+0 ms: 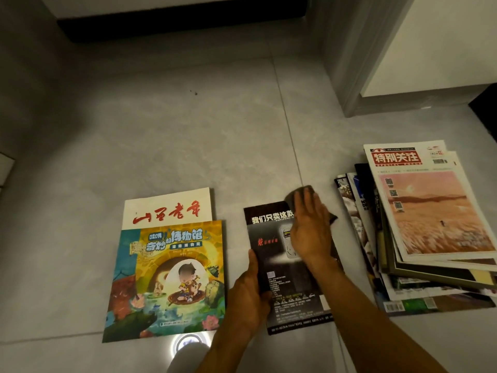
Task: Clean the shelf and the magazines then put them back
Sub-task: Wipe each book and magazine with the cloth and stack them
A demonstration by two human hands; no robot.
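Nearest us, our left hand (248, 294) curls round the left edge of the dark magazine (290, 267), thumb on the cover, fingers wrapped under, pinning it to the floor (161, 146). Forearm comes in from the bottom edge, angled up-right. Our right hand (309, 227) lies flat, palm down, fingers spread and pointing away, pressing a dark cloth (304, 192) onto the magazine's upper right corner; the cloth sticks out past the fingertips and off the magazine's right side. Right forearm crosses the lower right of the cover.

Left of the dark magazine, just beside it, a cartoon-cover magazine (166, 281) lies flat, overlapping a white magazine with red script (166, 208) whose top strip shows beyond it. Right of us, a fanned, messy stack of magazines (419, 238) sits on the floor, apart from the dark one, top cover white with a red title and an orange picture.

Floor is grey tile with grout lines, dim light, a round glare spot (188, 343) near the bottom edge. Farther out, open bare tile. A white panel with dark underside (183, 22) spans the far edge; a pale wall corner (357, 63) stands far right. Shelf not identifiable.
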